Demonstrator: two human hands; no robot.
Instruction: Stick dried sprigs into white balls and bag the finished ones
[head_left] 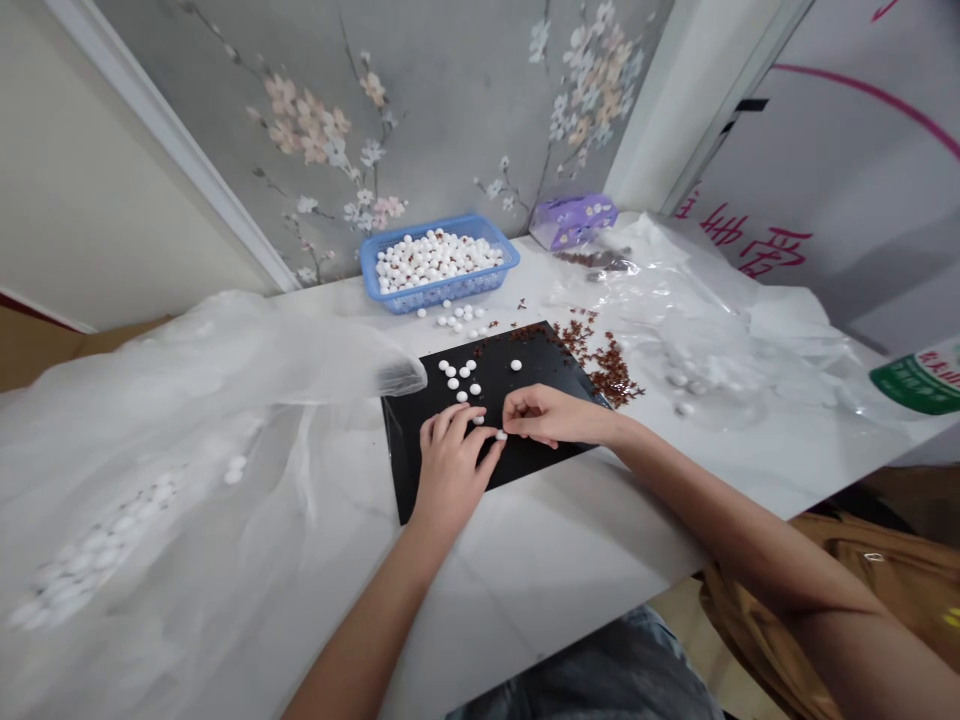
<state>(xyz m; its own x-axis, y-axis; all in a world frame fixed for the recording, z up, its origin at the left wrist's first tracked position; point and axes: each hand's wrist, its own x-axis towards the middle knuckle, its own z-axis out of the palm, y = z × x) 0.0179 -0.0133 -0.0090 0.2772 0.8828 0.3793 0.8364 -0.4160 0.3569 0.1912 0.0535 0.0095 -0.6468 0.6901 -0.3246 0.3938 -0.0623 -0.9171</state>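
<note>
Left hand (450, 475) low over the black sheet (536, 350), fingers loosely spread and curved downward, nothing visibly held, fingertips just beside a small cluster of white round pellets (453, 383). Right hand (551, 415) reaching in from the right, narrow, fingers curled toward the thumb, one white pellet (501, 435) just beside the fingertips; no telling from this view whether another pellet lies pinched inside. More pellets scattered singly across the near-left half of the black sheet, one lone pellet toward its far side. For pieces this small and round, light fingertip contact, one pellet at a time, with no hard pressing or sudden sweeps across so smooth a surface. Beyond the black sheet, a blue plastic mesh basket (442, 297) heaped with pellets, and a few loose pellets (454, 318) on the white marble-look worktop (540, 550) just short of it. Right of the black sheet, a pile of reddish-brown flakes (609, 368), then crumpled clear plastic film (697, 290); left of it, a large clear plastic bag (202, 400) with pellets gathered inside. Farther beyond, a purple tissue packet (574, 222) with no legible brand. Far right of the black sheet, red brush characters (754, 240) on a white board, too skewed to read, and a green-and-white label (922, 378), cut off by the frame, its small lettering unreadable.
</note>
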